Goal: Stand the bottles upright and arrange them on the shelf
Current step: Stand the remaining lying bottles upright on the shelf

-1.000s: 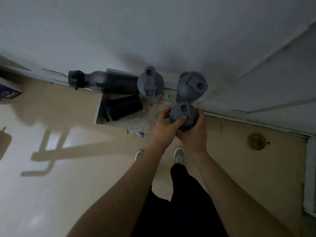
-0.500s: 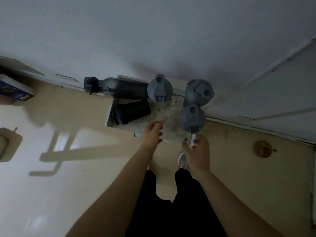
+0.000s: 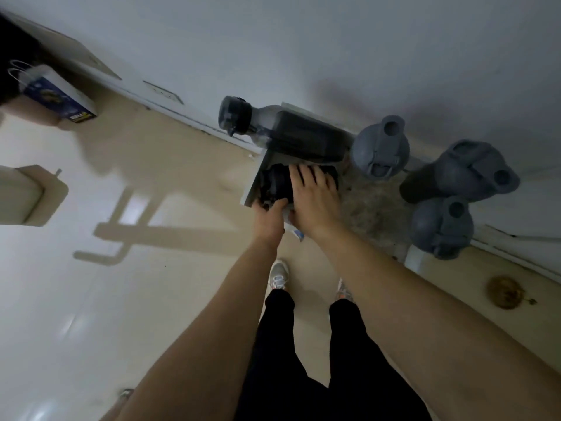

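A short black bottle (image 3: 273,185) lies on its side at the left end of the speckled shelf (image 3: 373,208). My right hand (image 3: 314,202) lies over its body with the fingers curled on it. My left hand (image 3: 270,218) grips its cap end at the shelf's front left corner. Behind it a long dark bottle (image 3: 288,132) lies on its side against the wall, its cap past the shelf's left edge. Three grey-lidded bottles stand upright: one at the back middle (image 3: 381,147), one at the back right (image 3: 461,173), one at the front right (image 3: 441,227).
The shelf is low and sits in a wall corner above a glossy cream floor. A blue and white bag (image 3: 57,95) stands by the wall at the far left. A round brass floor fitting (image 3: 505,291) lies at the right. My shoes (image 3: 279,273) are just below the shelf.
Both hands left the front right grey bottle, which now stands alone, and moved left onto the lying short black bottle. The view has shifted left and closer.
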The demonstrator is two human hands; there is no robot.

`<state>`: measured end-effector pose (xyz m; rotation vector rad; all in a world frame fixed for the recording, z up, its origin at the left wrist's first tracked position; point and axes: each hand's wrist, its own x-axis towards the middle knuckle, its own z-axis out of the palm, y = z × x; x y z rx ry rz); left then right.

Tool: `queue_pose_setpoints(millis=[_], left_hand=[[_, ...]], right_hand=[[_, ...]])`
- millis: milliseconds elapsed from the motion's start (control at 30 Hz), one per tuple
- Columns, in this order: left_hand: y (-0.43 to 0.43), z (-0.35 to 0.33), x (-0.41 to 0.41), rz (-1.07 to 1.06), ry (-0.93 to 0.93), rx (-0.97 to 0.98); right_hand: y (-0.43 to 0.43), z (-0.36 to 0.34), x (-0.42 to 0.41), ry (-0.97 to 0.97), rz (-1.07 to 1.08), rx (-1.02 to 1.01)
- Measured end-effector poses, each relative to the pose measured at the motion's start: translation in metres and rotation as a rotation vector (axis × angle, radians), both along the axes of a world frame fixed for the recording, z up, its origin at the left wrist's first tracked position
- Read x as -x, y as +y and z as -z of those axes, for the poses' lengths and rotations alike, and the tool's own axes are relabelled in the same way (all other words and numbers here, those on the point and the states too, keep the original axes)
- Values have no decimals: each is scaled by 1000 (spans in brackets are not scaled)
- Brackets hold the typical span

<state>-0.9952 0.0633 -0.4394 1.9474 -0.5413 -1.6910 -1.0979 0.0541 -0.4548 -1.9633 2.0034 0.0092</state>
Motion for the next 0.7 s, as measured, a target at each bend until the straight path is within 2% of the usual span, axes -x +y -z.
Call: queue_pose_setpoints(millis=[167, 267, 400, 533, 667, 700], left_hand=[[3, -4, 1, -117, 75, 37], [12, -17, -3, -66, 32, 153], [24, -29, 8, 63, -63, 298], [29, -33, 34, 307, -201, 500], [31, -35, 50, 483, -282, 571], [33, -35, 51, 509, -312, 597]], right_hand=[[-4, 5, 0, 63, 51, 67], [8, 0, 11, -134, 165, 162], [46, -3, 28, -471, 422, 135], [66, -1, 43, -669, 714, 109], [75, 0, 53, -824, 811, 103], [77, 1, 55, -811, 817, 102]])
